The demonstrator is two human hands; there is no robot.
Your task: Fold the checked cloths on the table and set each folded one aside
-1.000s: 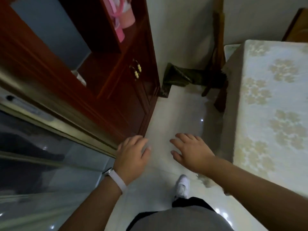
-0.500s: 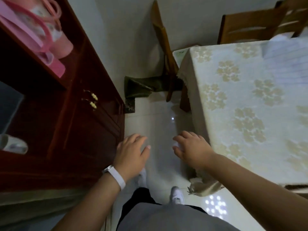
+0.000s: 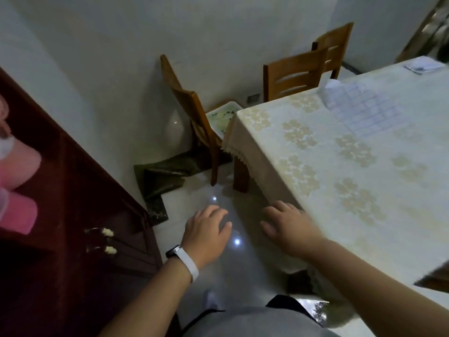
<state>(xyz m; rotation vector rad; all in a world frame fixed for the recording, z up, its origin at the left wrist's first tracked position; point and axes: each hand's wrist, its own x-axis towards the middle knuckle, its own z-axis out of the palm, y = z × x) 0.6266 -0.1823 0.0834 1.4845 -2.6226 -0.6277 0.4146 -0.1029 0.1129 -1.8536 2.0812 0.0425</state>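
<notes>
A pale blue checked cloth (image 3: pixel 359 108) lies spread on the far right part of the table (image 3: pixel 315 171), which wears a cream tablecloth with gold flowers. A small folded pale cloth (image 3: pixel 424 65) sits near the table's far edge. My left hand (image 3: pixel 206 233), with a white wristband, hovers palm down over the floor, fingers apart and empty. My right hand (image 3: pixel 290 224) hovers beside it at the table's near left edge, also empty with fingers apart. Both hands are well short of the checked cloth.
A dark red cabinet (image 3: pixel 73 239) with pink items on its shelf stands on the left. Wooden chairs (image 3: pixel 295 74) line the table's far side, one chair (image 3: pixel 194 115) at its left end. A dark plastic sheet (image 3: pixel 165 176) lies on the glossy floor.
The view has swung right, from the cabinet toward the table, bringing the checked cloth and chairs into sight. Both hands stay held out in front, empty, and now sit closer to the table edge.
</notes>
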